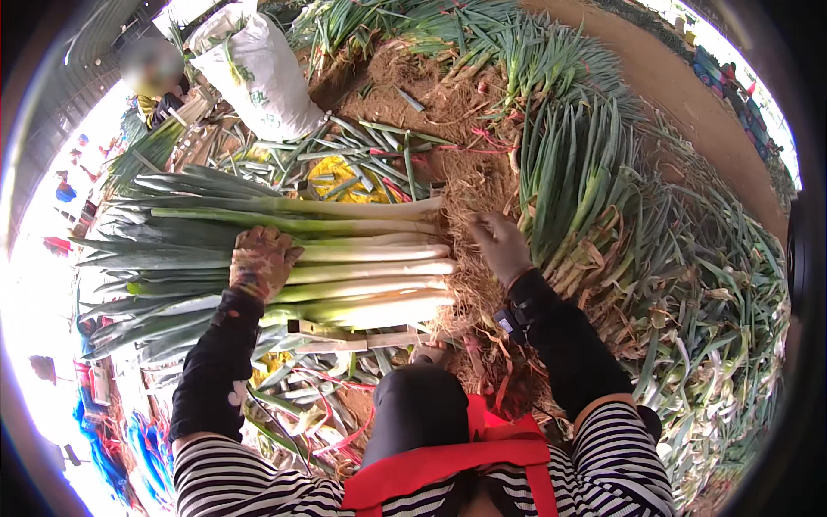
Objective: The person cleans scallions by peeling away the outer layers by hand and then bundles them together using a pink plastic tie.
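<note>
Two hands are working leeks: left hand, fingers curled, pressing the stack; right hand loosely closed at the roots, possibly empty; loose leeks risk rolling off.

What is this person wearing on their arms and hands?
Both forearms have black sleeve covers over a black-and-white striped top. The left hand wears a soiled, patterned work glove; the right hand looks bare. A dark watch-like band sits at the right wrist.
</note>
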Action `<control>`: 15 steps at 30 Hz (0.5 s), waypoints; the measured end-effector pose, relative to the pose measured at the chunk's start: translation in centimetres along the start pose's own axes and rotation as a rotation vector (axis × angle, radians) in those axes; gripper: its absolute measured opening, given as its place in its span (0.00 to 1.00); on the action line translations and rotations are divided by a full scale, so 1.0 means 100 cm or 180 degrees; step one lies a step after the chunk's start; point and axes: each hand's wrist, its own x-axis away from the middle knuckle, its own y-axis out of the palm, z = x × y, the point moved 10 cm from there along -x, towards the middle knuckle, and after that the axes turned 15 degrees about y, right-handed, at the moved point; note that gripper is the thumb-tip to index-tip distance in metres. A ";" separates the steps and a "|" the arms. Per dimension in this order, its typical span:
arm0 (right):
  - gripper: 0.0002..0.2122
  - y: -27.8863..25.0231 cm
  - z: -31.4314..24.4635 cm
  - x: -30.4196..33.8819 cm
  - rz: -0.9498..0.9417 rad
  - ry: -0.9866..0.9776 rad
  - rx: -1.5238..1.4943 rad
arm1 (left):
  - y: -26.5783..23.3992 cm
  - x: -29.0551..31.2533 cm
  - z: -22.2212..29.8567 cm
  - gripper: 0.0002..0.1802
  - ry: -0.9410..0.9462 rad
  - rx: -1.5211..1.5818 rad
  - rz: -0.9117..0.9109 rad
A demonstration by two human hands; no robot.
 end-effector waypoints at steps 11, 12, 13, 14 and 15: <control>0.18 -0.007 0.249 0.175 -0.0271 0.2224 -0.0533 | 0.014 0.001 0.003 0.18 0.0015 -0.0287 0.0051; 0.19 -0.003 0.246 0.195 -0.0510 0.2138 0.0286 | 0.013 -0.001 0.006 0.19 -0.0025 -0.0121 -0.0132; 0.18 -0.005 0.303 0.216 -0.0721 0.1838 0.1176 | 0.014 -0.027 0.020 0.19 0.0187 -0.0032 0.0039; 0.19 0.033 0.290 0.226 -0.1367 0.1446 0.1572 | 0.034 -0.006 -0.008 0.19 0.0114 -0.0351 -0.0121; 0.20 0.066 0.274 0.239 -0.1983 0.1037 0.1931 | 0.047 0.008 -0.022 0.19 0.0093 -0.0627 -0.0266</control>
